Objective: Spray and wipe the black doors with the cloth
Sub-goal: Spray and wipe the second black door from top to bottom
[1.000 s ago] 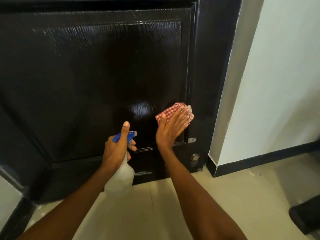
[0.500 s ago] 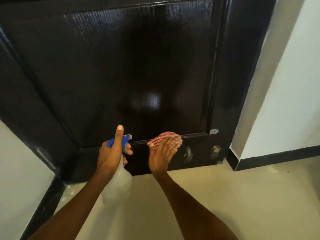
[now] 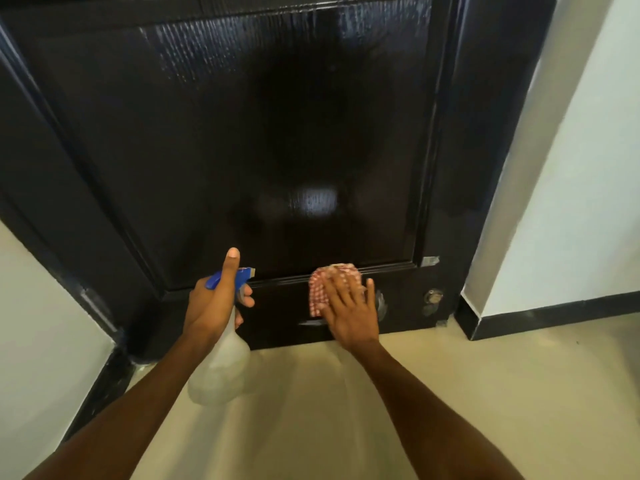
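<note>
Two bare hands work low at one glossy black panelled door [image 3: 277,133]. The left hand [image 3: 213,303] grips one translucent plastic spray bottle with a blue trigger head [image 3: 221,368], thumb raised. The right hand [image 3: 349,306], fingers spread flat, presses one red-and-white checked cloth [image 3: 320,289] against the door's bottom rail, just above the beige floor [image 3: 311,410].

A pale beige floor [image 3: 450,393] filled the lower half of the frame, meeting the black door [image 3: 277,133] at centre and a black skirting [image 3: 554,322] at right.
</note>
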